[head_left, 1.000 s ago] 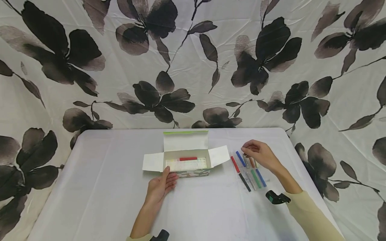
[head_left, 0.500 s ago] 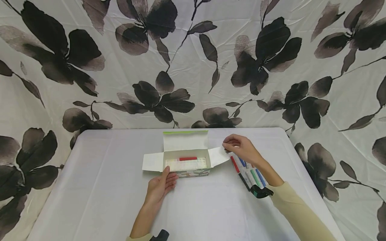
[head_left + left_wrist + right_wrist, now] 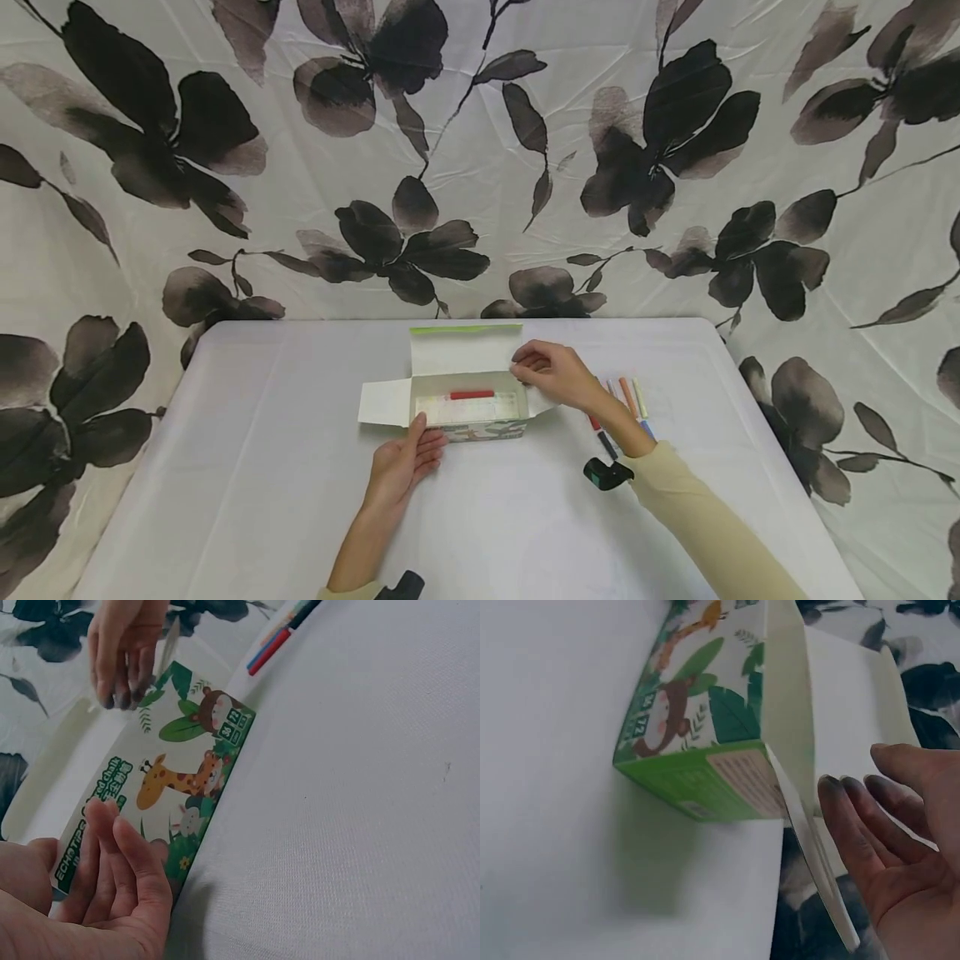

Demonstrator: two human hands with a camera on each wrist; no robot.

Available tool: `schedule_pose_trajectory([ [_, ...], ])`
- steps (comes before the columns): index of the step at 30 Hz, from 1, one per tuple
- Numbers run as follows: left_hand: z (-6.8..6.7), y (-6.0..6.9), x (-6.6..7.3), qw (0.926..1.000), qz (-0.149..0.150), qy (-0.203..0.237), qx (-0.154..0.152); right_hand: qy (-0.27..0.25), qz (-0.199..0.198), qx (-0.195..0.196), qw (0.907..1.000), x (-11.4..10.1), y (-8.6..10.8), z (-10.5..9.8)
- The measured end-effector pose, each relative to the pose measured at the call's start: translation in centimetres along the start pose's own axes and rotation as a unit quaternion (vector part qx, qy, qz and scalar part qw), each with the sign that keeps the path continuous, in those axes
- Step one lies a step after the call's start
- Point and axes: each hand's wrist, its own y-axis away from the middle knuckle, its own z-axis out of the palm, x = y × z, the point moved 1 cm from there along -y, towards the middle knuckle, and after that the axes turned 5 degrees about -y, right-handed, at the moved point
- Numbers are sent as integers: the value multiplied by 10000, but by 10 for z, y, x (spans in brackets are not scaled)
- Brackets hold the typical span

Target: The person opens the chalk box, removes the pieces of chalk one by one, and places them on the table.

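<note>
An open cardboard box (image 3: 487, 430) stands mid-table, its lid and side flaps folded out. Giraffe and leaf pictures and the printed word "chalk" show on its front. Inside it a red stick (image 3: 472, 395) lies on a pale row of contents. My left hand (image 3: 403, 467) rests at the front left corner, thumb at the rim, relaxed fingers before the printed face. Over the box's right flap hovers my right hand (image 3: 551, 372), fingers bent loosely. In the right wrist view its smudged fingertips (image 3: 830, 784) show a gap with nothing between them.
Several coloured sticks lie right of the box, partly hidden by my right forearm, among them an orange stick (image 3: 628, 397) and a yellow stick (image 3: 640, 398). The white table (image 3: 285, 417) ends at a floral curtain (image 3: 465, 125).
My right hand has moved left from above the coloured sticks to the box's right flap. The left hand has stayed at the box's front corner.
</note>
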Motion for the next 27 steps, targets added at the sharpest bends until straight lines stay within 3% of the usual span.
schedule_pose_trajectory([
  [7,0,-1,1,10000,29,25,-4,400,-552,-377,9970,-1,-8,21],
  [14,1,0,2,10000,53,15,-1,1070,-847,-707,9881,0,-13,45],
  [19,1,-1,2,10000,35,28,-10,1485,-934,-1000,9794,-1,-14,60],
  [27,1,0,2,10000,18,60,-28,1829,-684,-1388,9709,-5,-17,70],
])
